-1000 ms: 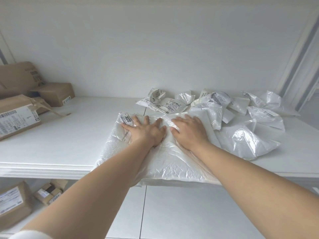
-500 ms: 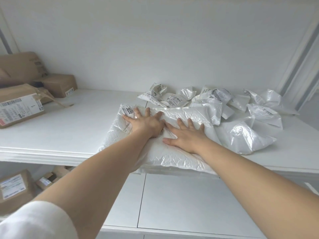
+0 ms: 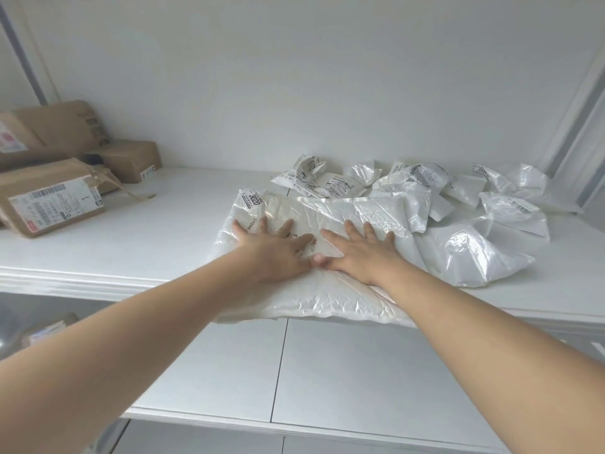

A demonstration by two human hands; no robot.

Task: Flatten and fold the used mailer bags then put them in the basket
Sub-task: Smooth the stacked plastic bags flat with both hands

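Note:
A large white mailer bag [image 3: 327, 296] lies spread on the white shelf [image 3: 157, 237], its near edge hanging over the shelf's front. My left hand [image 3: 275, 247] presses flat on the bag's left half, fingers spread and straight. Beside it, my right hand [image 3: 357, 250] presses flat on the middle of the bag; the two thumbs touch. A fold of the bag [image 3: 370, 208] lies just beyond my fingertips. A pile of several crumpled white mailer bags [image 3: 425, 191] sits behind and to the right. No basket is in view.
Brown cardboard parcels [image 3: 55, 198] are stacked at the shelf's left end. A puffed plastic bag [image 3: 474, 253] lies right of my right hand. A lower white shelf [image 3: 327, 371] runs beneath, with more parcels [image 3: 45, 329] under the left side. The white wall stands close behind.
Both hands have slid toward me over the bag, staying flat on it. My right hand has drawn in next to the left until the thumbs meet.

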